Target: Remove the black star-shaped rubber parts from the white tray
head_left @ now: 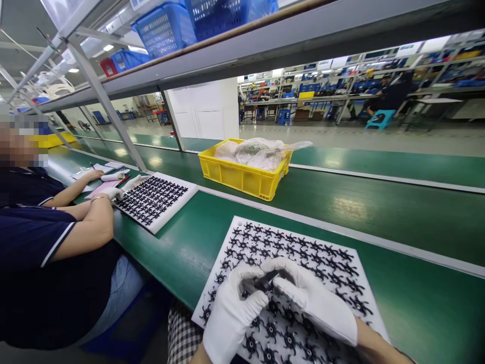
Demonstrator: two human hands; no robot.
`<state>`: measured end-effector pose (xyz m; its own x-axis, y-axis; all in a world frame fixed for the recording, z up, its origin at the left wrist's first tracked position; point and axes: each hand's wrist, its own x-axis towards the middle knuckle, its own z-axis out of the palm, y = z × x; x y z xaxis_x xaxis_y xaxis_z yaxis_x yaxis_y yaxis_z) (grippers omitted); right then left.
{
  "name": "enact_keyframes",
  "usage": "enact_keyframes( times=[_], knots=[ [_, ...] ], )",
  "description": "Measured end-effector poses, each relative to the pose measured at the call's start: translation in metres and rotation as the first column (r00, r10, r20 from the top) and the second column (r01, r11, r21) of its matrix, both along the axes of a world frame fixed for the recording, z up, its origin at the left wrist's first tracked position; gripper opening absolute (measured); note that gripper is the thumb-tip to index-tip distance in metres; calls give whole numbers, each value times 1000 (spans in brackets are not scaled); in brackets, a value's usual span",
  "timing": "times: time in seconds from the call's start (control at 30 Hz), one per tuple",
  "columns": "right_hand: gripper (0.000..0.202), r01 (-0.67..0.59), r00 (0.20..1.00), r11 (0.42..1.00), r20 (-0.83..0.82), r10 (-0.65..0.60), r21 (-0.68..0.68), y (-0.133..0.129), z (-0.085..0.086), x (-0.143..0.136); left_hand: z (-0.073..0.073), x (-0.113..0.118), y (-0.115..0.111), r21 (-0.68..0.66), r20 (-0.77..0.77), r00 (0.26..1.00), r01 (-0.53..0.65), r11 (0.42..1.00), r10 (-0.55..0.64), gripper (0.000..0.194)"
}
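Both my gloved hands meet over the near middle of the white tray (352, 275), pinching one small dark part (267, 279) between them. My left hand (233, 308) grips it from the near left, fingers curled shut around it; my right hand (314, 301) comes in from the right, thumb and forefinger closed on its far end. The part's long axis runs left-near to right-far, just above the rows of black star-shaped pieces (303, 242). The tray lies on the green belt (417, 212). Farther left a co-worker's hand (111, 193) rests by a second tray (159, 202); a yellow crate (242, 174) sits beyond.
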<state>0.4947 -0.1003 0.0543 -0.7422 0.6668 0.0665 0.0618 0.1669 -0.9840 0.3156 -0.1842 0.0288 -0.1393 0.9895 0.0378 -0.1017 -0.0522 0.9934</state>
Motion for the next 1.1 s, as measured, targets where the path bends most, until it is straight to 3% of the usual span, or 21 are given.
enact_keyframes(
  times=[0.17,0.33,0.67,1.1],
  knots=[
    [28,-95,995,995,39,96,-33,1,5,3,0,6,-7,19,-55,998,-28,999,29,33],
    [38,-130,986,982,86,143,-140,3,6,11,-1,13,-7,70,53,998,21,997,-25,33],
    [40,-103,988,994,108,107,-41,5,5,12,9,22,-6,57,100,995,21,998,-27,25],
    [41,-126,984,992,127,124,1,7,8,13,3,22,0,58,85,996,2,998,-7,26]
  ],
)
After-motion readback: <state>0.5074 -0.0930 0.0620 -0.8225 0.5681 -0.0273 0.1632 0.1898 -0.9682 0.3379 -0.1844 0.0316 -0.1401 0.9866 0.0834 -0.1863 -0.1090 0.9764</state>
